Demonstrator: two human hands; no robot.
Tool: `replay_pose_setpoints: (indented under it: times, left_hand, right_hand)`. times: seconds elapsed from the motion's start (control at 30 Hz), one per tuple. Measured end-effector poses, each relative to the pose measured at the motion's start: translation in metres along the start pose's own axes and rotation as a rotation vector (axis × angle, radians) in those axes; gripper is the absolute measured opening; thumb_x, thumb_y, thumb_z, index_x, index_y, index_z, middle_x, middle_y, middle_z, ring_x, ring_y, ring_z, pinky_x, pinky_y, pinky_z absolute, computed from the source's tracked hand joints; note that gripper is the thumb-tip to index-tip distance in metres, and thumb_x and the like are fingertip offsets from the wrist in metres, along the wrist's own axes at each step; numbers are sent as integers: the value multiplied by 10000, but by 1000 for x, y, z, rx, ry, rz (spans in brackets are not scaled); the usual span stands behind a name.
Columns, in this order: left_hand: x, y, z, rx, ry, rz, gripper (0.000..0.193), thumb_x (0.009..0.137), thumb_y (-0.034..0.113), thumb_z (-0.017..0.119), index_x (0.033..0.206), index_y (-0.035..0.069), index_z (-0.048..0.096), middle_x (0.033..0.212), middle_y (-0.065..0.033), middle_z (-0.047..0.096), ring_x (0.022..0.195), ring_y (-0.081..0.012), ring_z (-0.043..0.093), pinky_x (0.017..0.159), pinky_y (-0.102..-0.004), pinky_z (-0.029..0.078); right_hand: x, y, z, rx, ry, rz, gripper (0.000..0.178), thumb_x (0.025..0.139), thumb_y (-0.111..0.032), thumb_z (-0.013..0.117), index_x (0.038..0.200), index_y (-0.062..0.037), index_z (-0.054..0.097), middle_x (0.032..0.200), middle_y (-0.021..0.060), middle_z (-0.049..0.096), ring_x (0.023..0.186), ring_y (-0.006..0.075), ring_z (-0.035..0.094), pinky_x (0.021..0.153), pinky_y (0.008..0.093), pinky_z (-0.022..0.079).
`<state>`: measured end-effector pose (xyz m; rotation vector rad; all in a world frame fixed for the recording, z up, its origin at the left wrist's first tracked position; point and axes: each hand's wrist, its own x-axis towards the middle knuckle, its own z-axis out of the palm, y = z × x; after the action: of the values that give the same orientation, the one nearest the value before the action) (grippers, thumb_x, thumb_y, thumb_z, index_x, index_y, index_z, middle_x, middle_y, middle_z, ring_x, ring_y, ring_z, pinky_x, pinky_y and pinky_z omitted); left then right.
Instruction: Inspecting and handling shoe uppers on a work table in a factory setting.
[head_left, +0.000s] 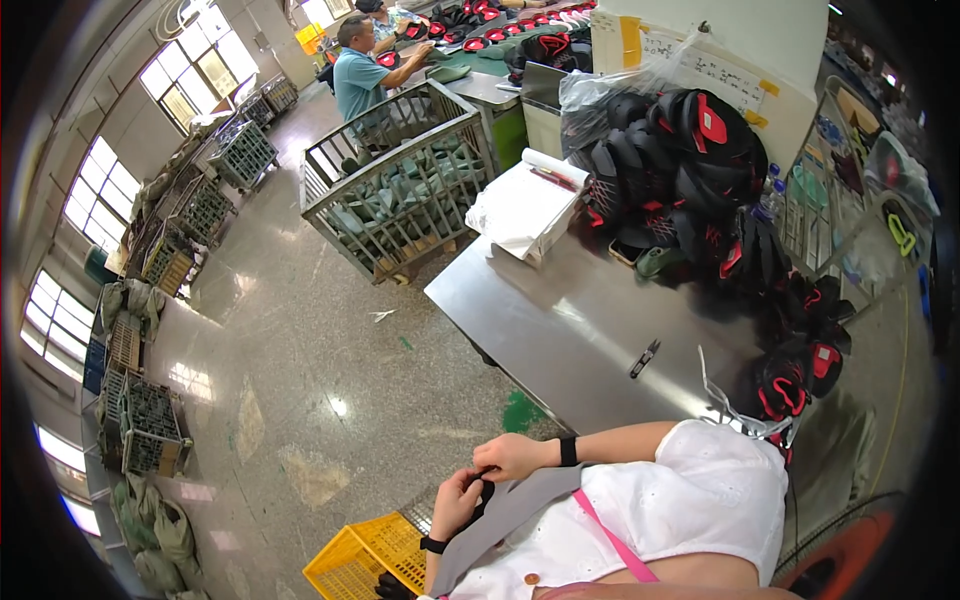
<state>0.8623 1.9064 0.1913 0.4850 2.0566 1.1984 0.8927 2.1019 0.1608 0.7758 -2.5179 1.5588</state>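
Note:
Low in the head view, my left hand (455, 503) and my right hand (512, 457) meet in front of my body. Both have closed fingers pinching a small black piece (484, 494), mostly covered by the fingers; its kind cannot be made out. Grey cloth (515, 512) lies across my front, just behind the hands. Beneath my left hand is a yellow plastic crate (375, 550) with some black pieces in it. Thread snips (645, 359) rest on the metal table (550, 330), apart from both hands.
Black and red shoe uppers (690, 180) are heaped along the table's far right side. White paper (525, 205) covers a box at its far corner. Beyond stands a metal cage cart (400, 180) of green shoe lasts, with a person (360, 85) working behind it. Carts (150, 420) line the left wall.

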Motion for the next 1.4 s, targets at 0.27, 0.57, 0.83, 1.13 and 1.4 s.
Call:
replay_pose_setpoints:
  times: [0.27, 0.57, 0.83, 1.13, 1.4]
  left_hand:
    - [5, -2, -2, -18, 3, -42, 205, 894, 128, 531, 983, -47, 587, 854, -56, 637, 779, -99, 580, 702, -228, 455]
    - [0, 10, 3, 264, 35, 41, 171, 857, 67, 519, 976, -35, 587, 857, -150, 651, 771, -212, 628, 708, -293, 477]
    - [-3, 22, 7, 311, 193, 141, 130, 794, 74, 568, 917, 49, 602, 837, -173, 631, 791, -353, 604, 670, -396, 481]
    - [2, 20, 1, 464, 247, 432, 132, 759, 83, 593, 890, 93, 610, 818, -106, 616, 765, -325, 584, 651, -399, 463]
    - [0, 26, 2, 292, 214, 270, 138, 782, 33, 578, 918, 46, 599, 849, -133, 632, 781, -274, 618, 688, -332, 478]
  right_hand:
    - [3, -4, -5, -46, -27, -12, 140, 731, -163, 633, 774, -65, 542, 767, 75, 542, 731, 292, 570, 603, 394, 456]
    - [5, 0, -2, -115, -31, -213, 123, 739, -146, 621, 755, -54, 540, 744, 84, 526, 700, 293, 561, 575, 388, 453]
    - [4, 0, -9, 162, -115, 184, 224, 782, -177, 664, 928, -12, 625, 746, 114, 638, 667, 199, 614, 614, 287, 482]
    - [7, 2, -12, 471, -303, 350, 277, 868, -238, 599, 972, 18, 618, 745, 61, 632, 626, 110, 584, 584, 259, 486]
    - [9, -5, -17, 448, -256, 342, 243, 853, -230, 579, 854, 11, 616, 669, 82, 608, 583, 152, 573, 543, 295, 459]
